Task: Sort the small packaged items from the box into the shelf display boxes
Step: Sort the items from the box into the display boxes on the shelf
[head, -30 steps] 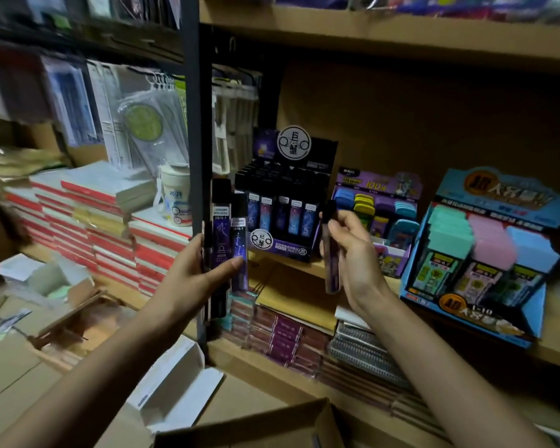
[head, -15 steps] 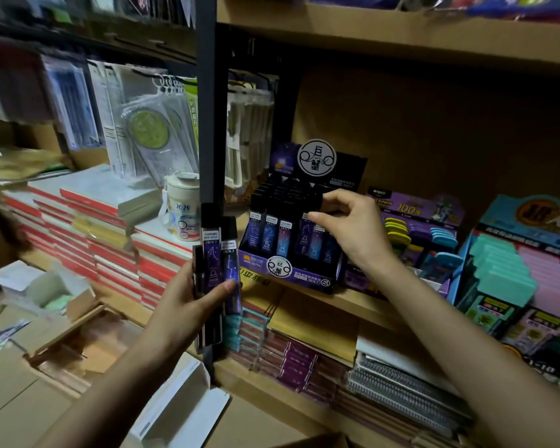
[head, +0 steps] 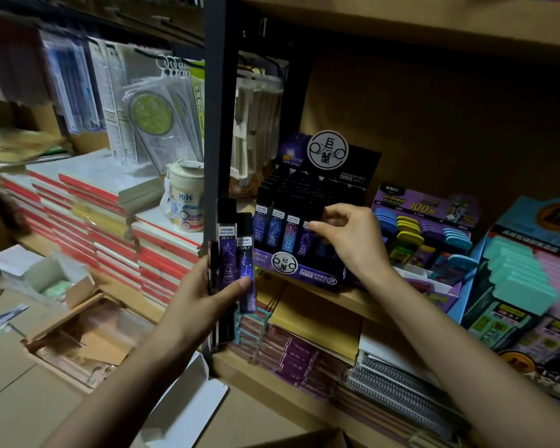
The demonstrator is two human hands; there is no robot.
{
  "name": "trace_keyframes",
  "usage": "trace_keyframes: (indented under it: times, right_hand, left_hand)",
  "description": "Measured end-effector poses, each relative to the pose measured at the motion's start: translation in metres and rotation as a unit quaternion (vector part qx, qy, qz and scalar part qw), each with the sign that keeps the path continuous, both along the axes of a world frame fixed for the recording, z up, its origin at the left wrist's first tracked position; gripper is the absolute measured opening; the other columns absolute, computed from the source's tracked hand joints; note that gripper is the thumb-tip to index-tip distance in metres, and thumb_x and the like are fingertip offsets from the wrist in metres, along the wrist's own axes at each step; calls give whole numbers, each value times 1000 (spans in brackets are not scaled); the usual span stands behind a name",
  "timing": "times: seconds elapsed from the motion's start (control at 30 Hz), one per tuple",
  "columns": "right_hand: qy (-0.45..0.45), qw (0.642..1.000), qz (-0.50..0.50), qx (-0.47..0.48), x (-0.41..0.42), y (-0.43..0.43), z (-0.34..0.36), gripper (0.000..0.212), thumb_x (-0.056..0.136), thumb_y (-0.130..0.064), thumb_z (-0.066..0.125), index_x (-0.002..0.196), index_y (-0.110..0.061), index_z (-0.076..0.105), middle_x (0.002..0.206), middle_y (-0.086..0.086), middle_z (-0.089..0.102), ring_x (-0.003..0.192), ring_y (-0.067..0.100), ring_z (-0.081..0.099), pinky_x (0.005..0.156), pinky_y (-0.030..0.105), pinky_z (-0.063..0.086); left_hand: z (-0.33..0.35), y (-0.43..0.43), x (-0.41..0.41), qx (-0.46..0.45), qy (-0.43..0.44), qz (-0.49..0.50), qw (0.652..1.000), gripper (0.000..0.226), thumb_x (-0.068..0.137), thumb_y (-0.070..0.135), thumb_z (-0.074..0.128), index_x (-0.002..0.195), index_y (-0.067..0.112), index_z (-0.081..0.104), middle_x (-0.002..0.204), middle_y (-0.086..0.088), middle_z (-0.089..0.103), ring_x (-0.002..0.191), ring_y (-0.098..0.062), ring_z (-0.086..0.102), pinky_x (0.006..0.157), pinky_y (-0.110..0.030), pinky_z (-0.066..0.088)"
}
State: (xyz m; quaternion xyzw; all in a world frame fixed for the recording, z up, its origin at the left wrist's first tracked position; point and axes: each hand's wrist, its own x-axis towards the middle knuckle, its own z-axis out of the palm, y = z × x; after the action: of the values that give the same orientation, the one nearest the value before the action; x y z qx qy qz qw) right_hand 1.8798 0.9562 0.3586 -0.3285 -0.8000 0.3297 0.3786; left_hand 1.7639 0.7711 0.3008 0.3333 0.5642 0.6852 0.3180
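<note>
Lead cases [head: 228, 253] before black shelf post [head: 215, 124]; display box [head: 304, 270] right.

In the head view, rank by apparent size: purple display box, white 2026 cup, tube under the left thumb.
1. purple display box
2. white 2026 cup and tube: roughly alike, tube nearer the camera, so unranked.

glossy plastic lead tubes [head: 236, 253], printed card display box [head: 307, 270], matt wooden shelf [head: 353, 302]

Purple, constellation-printed lead tubes [head: 236, 257]; matching purple-black display box [head: 307, 221]; red-edged notebooks [head: 110, 227].
</note>
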Motion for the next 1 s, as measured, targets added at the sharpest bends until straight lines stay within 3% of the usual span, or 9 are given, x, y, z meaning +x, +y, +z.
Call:
trace_keyframes:
  times: [0.13,0.27,0.33,0.4,0.47,0.6,0.77,0.9,1.0]
  right_hand:
    - [-82,996,-22,39,-2,1,5,16,82,-23,72,87,-8,70,80,5,70,77,16,66,73,33,55]
    - [-224,962,-70,142,8,-11,18,33,87,-42,62,72,-12,66,63,0,62,64,17,62,60,29,50]
    - [-165,978,-34,121,22,-25,14,30,90,-42,56,75,-18,67,63,-2,64,63,16,64,61,31,52]
    - [-83,995,53,20,32,-47,3,20,91,-36,56,81,-24,68,74,-2,69,71,14,66,65,32,54]
    - [-42,989,115,-77,36,-63,-10,12,91,-32,58,90,-25,68,85,-2,70,81,10,66,66,27,54]
    - [26,970,142,-198,31,-68,-11,19,89,-25,62,104,-15,66,93,0,68,81,3,64,68,17,53]
    - [18,971,148,-186,27,-67,-4,19,87,-14,64,104,-7,63,98,17,67,83,16,64,63,14,50]
    - [99,973,131,-165,36,-50,20,11,86,-8,64,88,-18,61,77,-1,66,67,7,64,55,18,51]
    - [180,976,74,-100,48,-29,34,9,86,-8,63,92,-15,63,80,-5,68,71,4,65,58,17,51]
  left_hand:
    - [2,0,3,8,8,-5,1000,36,73,17,65,108,15,58,88,3,74,83,-15,70,68,-24,58]
    - [1,-2,6,14,4,-25,1000,35,74,19,65,107,12,59,88,-2,73,83,-19,70,69,-27,57]
    - [1,-4,8,8,8,-50,999,36,73,20,66,108,12,58,90,-2,74,83,-18,71,65,-25,57]
    - [1,-5,10,-3,15,-78,997,37,74,21,65,109,15,57,95,-1,73,87,-19,71,66,-27,58]
    - [0,-5,12,-14,20,-99,995,37,76,21,65,112,17,56,100,-3,72,91,-21,70,69,-32,59]
    - [1,-3,18,-26,36,-115,992,42,77,20,65,118,20,55,106,-5,70,96,-20,69,77,-36,57]
    - [-1,-2,26,-18,52,-121,991,42,75,26,65,116,25,55,104,4,70,93,-15,69,70,-25,57]
    - [-1,0,23,6,45,-64,997,39,72,27,65,109,19,57,102,-2,72,92,-17,70,79,-37,56]
    - [-3,0,14,16,40,-32,999,43,63,34,69,101,18,59,96,-1,74,88,-16,71,82,-37,55]
